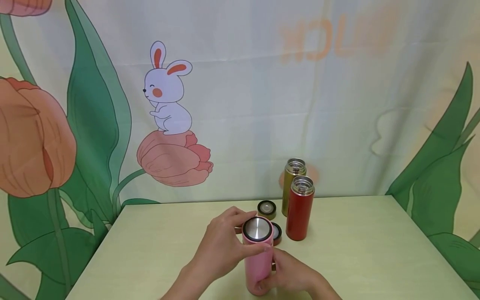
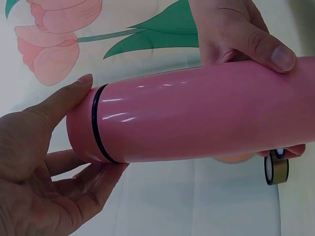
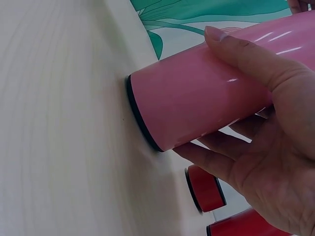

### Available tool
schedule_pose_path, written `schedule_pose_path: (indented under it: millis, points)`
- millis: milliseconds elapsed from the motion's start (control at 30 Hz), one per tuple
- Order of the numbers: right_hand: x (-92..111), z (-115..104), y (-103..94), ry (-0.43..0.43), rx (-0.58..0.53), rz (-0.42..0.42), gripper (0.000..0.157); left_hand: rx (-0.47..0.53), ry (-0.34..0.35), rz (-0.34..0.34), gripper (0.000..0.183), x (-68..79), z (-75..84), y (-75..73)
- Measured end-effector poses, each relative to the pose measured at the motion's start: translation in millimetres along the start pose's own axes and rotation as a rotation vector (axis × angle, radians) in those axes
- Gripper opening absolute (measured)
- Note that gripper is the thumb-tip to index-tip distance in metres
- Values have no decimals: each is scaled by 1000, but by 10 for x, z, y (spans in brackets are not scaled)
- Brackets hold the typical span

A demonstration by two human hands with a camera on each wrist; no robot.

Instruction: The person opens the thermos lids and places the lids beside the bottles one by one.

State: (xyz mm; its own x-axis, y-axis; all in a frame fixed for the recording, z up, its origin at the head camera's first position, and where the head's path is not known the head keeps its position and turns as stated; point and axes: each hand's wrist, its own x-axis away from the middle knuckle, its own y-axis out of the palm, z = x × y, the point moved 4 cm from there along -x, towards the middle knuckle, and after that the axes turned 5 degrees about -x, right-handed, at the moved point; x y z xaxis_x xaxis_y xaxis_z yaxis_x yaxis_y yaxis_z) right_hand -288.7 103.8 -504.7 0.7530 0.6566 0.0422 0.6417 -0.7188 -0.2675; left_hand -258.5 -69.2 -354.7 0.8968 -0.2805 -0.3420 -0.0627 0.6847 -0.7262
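Note:
A pink thermos (image 1: 258,264) stands upright near the table's front, its pink lid with a steel top (image 1: 257,228) seated on it. My left hand (image 1: 221,241) grips the lid from the left, thumb on one side and fingers on the other. Lower down, my right hand (image 1: 290,271) holds the thermos body around its side. In the left wrist view a black ring (image 2: 101,123) runs between lid and body. The right wrist view shows the thermos's black-edged base (image 3: 142,115) close over the table.
Behind the pink thermos, a red thermos (image 1: 300,212) and an olive-gold thermos (image 1: 286,187) stand with open mouths. An olive-gold lid (image 1: 266,209) and a red lid (image 3: 205,188) lie on the table (image 1: 356,250) beside them. A printed cloth (image 1: 240,104) hangs behind the table.

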Motion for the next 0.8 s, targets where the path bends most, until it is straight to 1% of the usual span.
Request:
schedule_pose_path:
  millis: [133,333,433,533,800]
  points:
    - [1,-4,2,-2,11,6,58,-31,-32,0,64,-16,10,13]
    - [-1,-15,-2,1,26,9,61,-63,-67,36,54,-43,21,31]
    - [-3,-13,-8,7,32,11,63,-82,-80,61,54,-42,30,43]
    - [-4,-4,-13,4,34,11,62,-104,-93,84,56,-35,43,54]
    - [-9,0,-13,-18,49,5,61,-118,-115,109,57,-9,58,74]
